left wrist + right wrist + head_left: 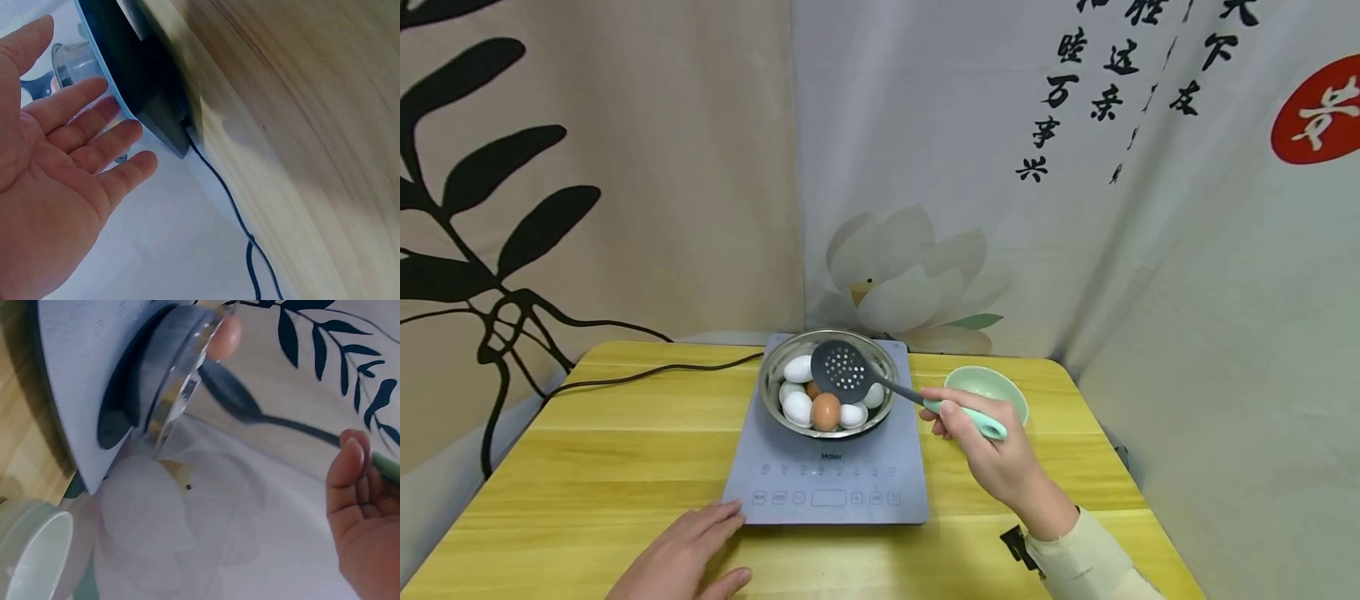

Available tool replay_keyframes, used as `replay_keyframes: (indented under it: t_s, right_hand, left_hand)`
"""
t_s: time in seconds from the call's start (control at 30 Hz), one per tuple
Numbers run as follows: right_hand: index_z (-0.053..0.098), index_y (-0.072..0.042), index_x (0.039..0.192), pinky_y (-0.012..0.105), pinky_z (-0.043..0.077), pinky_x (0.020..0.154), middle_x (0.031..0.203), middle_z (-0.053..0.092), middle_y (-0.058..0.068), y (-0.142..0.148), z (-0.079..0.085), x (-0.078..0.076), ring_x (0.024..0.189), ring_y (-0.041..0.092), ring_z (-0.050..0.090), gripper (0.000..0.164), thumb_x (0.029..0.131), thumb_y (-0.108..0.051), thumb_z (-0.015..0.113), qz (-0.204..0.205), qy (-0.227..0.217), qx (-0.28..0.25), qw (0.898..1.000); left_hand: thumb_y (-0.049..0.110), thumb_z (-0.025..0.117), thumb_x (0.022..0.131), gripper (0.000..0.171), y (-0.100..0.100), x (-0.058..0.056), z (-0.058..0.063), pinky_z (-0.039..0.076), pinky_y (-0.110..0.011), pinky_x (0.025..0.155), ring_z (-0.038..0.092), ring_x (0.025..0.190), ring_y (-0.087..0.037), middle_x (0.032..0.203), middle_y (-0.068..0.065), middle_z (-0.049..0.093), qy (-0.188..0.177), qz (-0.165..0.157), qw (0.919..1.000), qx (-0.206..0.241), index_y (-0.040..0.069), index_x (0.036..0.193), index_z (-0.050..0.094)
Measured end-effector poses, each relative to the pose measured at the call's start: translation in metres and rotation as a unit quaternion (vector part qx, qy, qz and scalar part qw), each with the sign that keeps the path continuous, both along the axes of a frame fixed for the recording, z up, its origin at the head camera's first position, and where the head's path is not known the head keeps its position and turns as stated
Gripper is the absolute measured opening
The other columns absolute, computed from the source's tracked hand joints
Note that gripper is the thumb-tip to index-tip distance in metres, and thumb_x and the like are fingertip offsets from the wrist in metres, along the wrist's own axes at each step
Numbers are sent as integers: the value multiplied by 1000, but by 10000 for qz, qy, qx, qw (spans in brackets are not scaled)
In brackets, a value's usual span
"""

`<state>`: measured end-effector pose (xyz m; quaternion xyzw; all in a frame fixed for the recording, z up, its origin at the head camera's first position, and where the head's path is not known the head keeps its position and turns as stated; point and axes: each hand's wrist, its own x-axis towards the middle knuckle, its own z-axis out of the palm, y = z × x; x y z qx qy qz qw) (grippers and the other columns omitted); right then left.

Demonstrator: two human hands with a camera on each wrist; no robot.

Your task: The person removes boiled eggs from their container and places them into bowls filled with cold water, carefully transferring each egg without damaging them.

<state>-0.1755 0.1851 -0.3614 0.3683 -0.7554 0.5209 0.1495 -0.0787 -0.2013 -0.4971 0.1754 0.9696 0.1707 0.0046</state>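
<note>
My right hand [992, 446] grips the mint-green handle of a slotted spoon [842, 372], whose dark perforated head lies over a metal pot [765, 392]. White eggs [797, 408] and brown eggs [825, 412] fill the pot, some of them hidden under the spoon head. The pot stands on a flat induction cooker [827, 479]. At the cooker's front left corner my left hand [681, 554] rests with relaxed fingers, its fingertips at the edge. In the left wrist view, the fingers [119, 147] are spread beside the cooker's side and hold nothing.
A light green bowl [988, 382] stands on the wooden table [647, 442] right of the cooker, just behind my right hand. A black cord [655, 369] runs from the cooker to the left. Printed curtains [925, 167] hang behind the table and along its sides.
</note>
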Motion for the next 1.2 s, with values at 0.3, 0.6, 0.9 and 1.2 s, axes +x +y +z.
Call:
replay_keyframes:
  t_s: [0.3, 0.6, 0.9, 1.2]
  right_hand:
    - [76, 3, 124, 24, 64, 76, 98, 83, 10, -22, 5, 10, 87, 15, 79, 30, 99, 6, 59, -453, 958, 474, 9932]
    - [72, -2, 136, 33, 67, 84, 110, 83, 9, -45, -5, -28, 94, 18, 80, 32, 110, -12, 55, -795, 217, 916, 9924]
    - [74, 1, 132, 30, 66, 79, 103, 83, 13, -64, -5, -31, 83, 15, 76, 33, 110, -13, 53, -634, -147, 630, 9959]
    - [80, -3, 113, 28, 62, 69, 95, 81, 10, -88, 7, -28, 76, 18, 72, 38, 112, -29, 54, -1068, -1308, 34, 9856]
  left_hand:
    - [70, 66, 95, 77, -3, -1, 3, 51, -63, 112, 62, 137, -36, 151, -10, 64, -174, 28, 9998, 69, 6, 138, 71]
    - [71, 66, 95, 79, -3, -1, -1, 51, -64, 111, 62, 136, -37, 151, -12, 63, -345, 6, 9993, 106, 5, 139, 70]
    - [72, 67, 93, 79, -2, 0, -3, 53, -61, 110, 64, 134, -34, 150, -10, 64, -143, 2, 9998, 115, 7, 138, 71]
    - [72, 68, 92, 80, -2, 1, -2, 53, -62, 110, 64, 133, -35, 149, -11, 65, -140, 43, 9998, 144, 6, 137, 71]
